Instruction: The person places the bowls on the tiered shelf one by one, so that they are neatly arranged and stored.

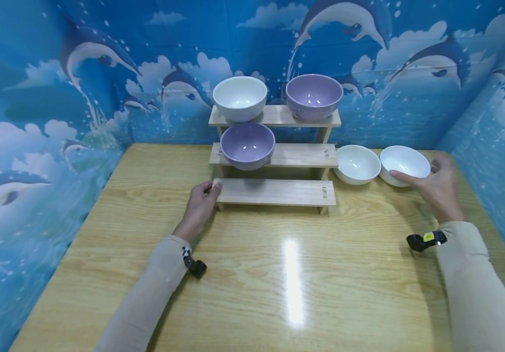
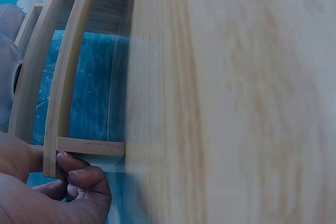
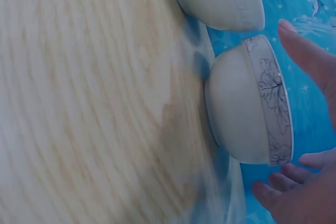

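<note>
My left hand (image 1: 198, 208) pinches the left end of the lowest board of a three-step wooden stand (image 1: 274, 191), thumb on top. The left wrist view shows the fingers curled at the board's corner (image 2: 51, 163). At the right, my right hand (image 1: 439, 188) spreads around a white bowl (image 1: 404, 164) on the table, thumb near one side of the rim and fingers by the other. In the right wrist view this bowl has a grey floral band (image 3: 274, 98), and gaps show between it and the spread fingers (image 3: 283, 179). Another white bowl (image 1: 357, 166) stands just left of it.
The top step holds a white bowl (image 1: 240, 98) on the left and a purple bowl (image 1: 314, 97) on the right. A second purple bowl (image 1: 248, 145) sits at the middle step's left. Behind the wooden table (image 1: 243, 274) hangs a blue dolphin-print cloth (image 1: 252, 44).
</note>
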Demonstrator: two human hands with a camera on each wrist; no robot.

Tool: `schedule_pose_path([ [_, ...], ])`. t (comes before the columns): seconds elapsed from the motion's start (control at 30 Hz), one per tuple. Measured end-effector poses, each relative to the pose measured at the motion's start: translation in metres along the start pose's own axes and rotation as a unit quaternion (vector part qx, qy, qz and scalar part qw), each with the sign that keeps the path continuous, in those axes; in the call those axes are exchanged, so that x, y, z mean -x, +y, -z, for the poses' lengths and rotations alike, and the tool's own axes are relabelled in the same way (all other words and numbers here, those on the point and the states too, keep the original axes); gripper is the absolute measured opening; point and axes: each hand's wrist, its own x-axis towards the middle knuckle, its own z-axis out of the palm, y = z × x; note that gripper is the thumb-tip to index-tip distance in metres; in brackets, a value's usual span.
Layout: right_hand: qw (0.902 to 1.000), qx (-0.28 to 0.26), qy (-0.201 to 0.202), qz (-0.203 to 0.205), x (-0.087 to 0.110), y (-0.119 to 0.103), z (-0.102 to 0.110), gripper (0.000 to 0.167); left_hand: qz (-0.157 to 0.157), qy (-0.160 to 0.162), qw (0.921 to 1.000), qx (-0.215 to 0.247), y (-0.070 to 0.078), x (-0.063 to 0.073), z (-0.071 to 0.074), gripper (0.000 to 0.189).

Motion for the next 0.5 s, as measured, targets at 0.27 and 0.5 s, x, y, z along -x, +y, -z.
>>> schedule_pose_path([
  [0.27,0.9993,0.016,-0.026,-0.019,-0.004,-0.001,-0.008,0.106,0.008,-0.007,0.9999,0.004,0.001,0.0,0.0,0.058],
  [0.5,0.9984,0.0,-0.039,-0.042,-0.005,-0.002,-0.013,0.118,0.012,-0.002,0.9999,0.008,0.0,-0.001,0.0,0.057],
])
